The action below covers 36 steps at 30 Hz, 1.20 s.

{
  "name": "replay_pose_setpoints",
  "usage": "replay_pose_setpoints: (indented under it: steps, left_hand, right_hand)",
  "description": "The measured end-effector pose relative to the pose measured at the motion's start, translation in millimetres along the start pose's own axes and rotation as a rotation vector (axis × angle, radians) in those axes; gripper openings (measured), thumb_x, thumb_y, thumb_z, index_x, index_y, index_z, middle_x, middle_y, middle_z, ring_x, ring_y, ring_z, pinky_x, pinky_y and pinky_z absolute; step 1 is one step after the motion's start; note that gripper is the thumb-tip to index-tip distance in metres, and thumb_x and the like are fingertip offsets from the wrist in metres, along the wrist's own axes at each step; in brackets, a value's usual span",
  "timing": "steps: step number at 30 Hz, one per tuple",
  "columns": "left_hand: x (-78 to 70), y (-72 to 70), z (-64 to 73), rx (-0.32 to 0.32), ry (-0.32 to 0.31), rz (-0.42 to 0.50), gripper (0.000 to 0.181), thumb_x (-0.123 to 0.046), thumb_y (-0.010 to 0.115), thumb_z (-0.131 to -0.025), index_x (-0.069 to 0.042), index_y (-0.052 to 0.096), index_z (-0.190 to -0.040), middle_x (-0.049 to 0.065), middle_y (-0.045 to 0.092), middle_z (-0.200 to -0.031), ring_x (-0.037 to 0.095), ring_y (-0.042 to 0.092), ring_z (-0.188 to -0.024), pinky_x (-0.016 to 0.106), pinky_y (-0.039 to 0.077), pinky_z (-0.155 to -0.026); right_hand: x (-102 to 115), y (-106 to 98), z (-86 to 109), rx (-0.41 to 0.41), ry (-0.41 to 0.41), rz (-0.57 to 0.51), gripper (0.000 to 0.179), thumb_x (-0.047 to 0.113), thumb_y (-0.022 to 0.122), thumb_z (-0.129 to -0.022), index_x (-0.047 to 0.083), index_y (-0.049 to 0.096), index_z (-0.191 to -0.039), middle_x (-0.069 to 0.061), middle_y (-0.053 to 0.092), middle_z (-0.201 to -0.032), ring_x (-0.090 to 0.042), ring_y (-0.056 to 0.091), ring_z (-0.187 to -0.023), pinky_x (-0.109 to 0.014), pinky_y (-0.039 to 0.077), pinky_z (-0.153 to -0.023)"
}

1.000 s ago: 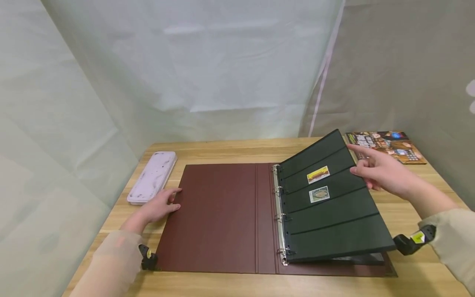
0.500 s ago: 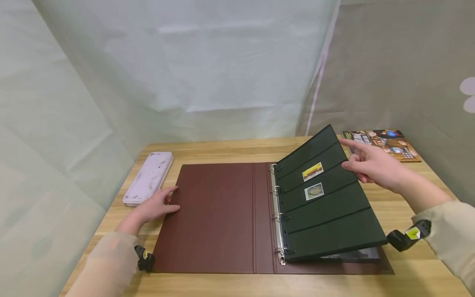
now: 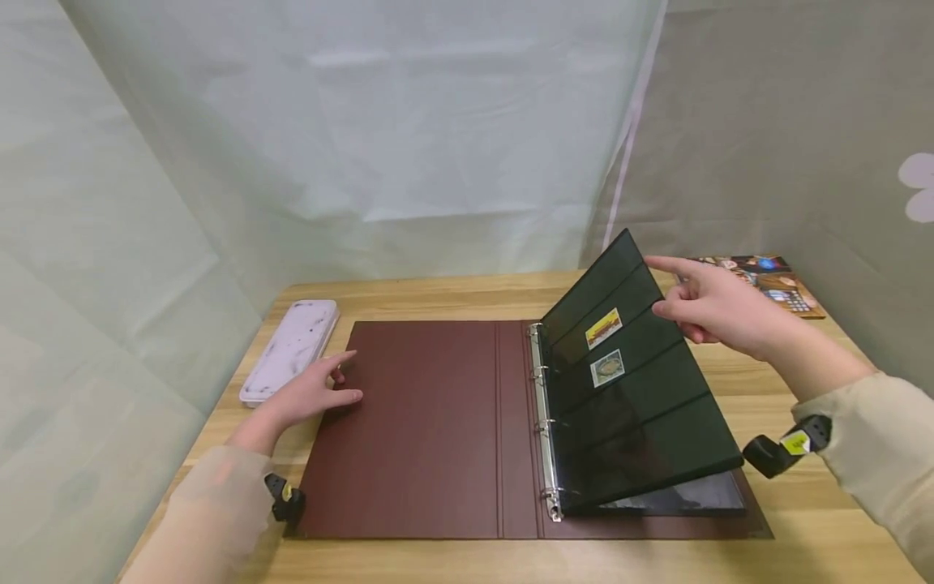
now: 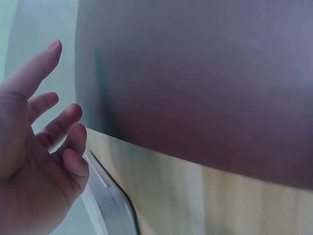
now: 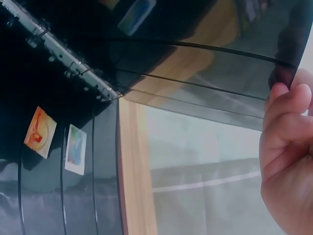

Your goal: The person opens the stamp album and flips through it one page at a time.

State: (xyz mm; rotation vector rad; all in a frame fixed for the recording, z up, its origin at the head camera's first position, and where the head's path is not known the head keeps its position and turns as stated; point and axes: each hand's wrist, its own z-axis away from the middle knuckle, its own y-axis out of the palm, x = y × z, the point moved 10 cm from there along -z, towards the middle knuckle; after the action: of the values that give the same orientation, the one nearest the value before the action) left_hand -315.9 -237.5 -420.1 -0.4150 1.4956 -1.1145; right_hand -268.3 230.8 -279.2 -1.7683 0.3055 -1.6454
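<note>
Wood-grain surface (image 3: 409, 560) carries, from left, a pale case (image 3: 290, 353); left hand (image 3: 310, 393), fingers apart, holding nothing, over the edge of an open maroon binder (image 3: 423, 430); its raised black page (image 3: 635, 422), edge pinched by fingers of the right hand (image 3: 718, 310); a booklet (image 3: 790, 288) behind.

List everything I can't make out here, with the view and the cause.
Booklet, head view: partly hidden behind the right hand.
Lower page, head view: mostly covered by the lifted black page.
Orange stamp, right wrist view: too small and blurred for its details.
Pale case, left wrist view: cut off by the picture's bottom edge.
</note>
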Motion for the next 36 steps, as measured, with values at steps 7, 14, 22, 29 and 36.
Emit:
replay_pose_setpoints:
  steps: [7, 14, 22, 29, 36]
  left_hand:
    - [-14.6, -2.9, -4.3, 0.013, 0.005, 0.042, 0.077, -0.030, 0.066, -0.088, 0.001, 0.026, -0.146, 0.025, 0.049, -0.121, 0.036, 0.047, -0.111, 0.050, 0.039, -0.089]
    - [-28.2, -3.6, -12.3, 0.031, 0.013, 0.081, 0.077, -0.031, 0.065, -0.089, -0.004, 0.023, -0.148, 0.026, 0.047, -0.128, 0.037, 0.046, -0.117, 0.049, 0.042, -0.088]
    - [-46.2, -5.4, -20.8, 0.044, 0.038, 0.073, 0.078, -0.036, 0.064, -0.089, -0.005, 0.023, -0.148, 0.026, 0.049, -0.124, 0.039, 0.048, -0.114, 0.050, 0.040, -0.090]
    - [-62.7, -5.9, -28.5, 0.067, 0.041, 0.098, 0.078, -0.037, 0.063, -0.089, -0.011, 0.022, -0.150, 0.024, 0.046, -0.129, 0.036, 0.047, -0.116, 0.049, 0.040, -0.091]
    - [-85.9, -4.9, -35.4, 0.091, 0.073, 0.138, 0.081, -0.042, 0.064, -0.087, -0.014, 0.021, -0.150, 0.019, 0.043, -0.134, 0.033, 0.043, -0.123, 0.049, 0.037, -0.095]
  right_hand:
    - [8, -1, -2.1, -0.018, 0.042, -0.013, 0.068, 0.015, 0.059, -0.092, 0.012, 0.023, -0.149, -0.007, 0.046, -0.059, -0.016, 0.040, -0.042, -0.030, 0.031, -0.037]
    - [18, 0, -5.9, -0.014, 0.028, -0.003, 0.068, 0.017, 0.060, -0.092, 0.012, 0.023, -0.149, -0.007, 0.046, -0.057, -0.018, 0.040, -0.041, -0.031, 0.033, -0.038]
    - [29, 3, -10.1, -0.023, 0.046, 0.026, 0.068, 0.018, 0.059, -0.091, 0.014, 0.024, -0.149, -0.009, 0.050, -0.061, -0.020, 0.046, -0.043, -0.033, 0.042, -0.044]
    - [40, 9, -16.7, -0.008, 0.049, -0.029, 0.068, 0.014, 0.057, -0.091, 0.014, 0.022, -0.149, -0.009, 0.050, -0.062, -0.019, 0.046, -0.044, -0.033, 0.043, -0.044]
    - [49, 14, -22.8, -0.003, 0.049, -0.037, 0.069, 0.012, 0.057, -0.091, 0.013, 0.022, -0.150, -0.009, 0.050, -0.059, -0.017, 0.047, -0.044, -0.032, 0.044, -0.043]
